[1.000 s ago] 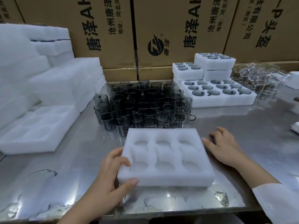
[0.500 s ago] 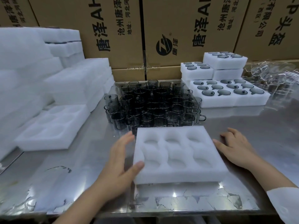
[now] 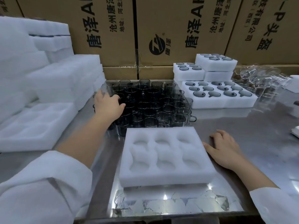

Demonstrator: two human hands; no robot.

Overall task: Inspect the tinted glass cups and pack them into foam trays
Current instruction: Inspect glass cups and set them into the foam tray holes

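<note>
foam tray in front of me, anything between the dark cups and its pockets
Nothing visible does. The foam tray lies right in front of the cups, with all six pockets bare. The left hand is at the cups' left side. The right hand rests on the table beside the tray's right edge, clear of the pockets.

one cam only, head-worn, wide-angle. looks forward and down across the steel table (image 3: 267, 135), facing the cartons (image 3: 169, 29) at the back. close in: foam tray (image 3: 165, 159) right under the lens, left sleeve (image 3: 40, 183) and right sleeve (image 3: 275, 206) entering at the bottom corners.
</note>
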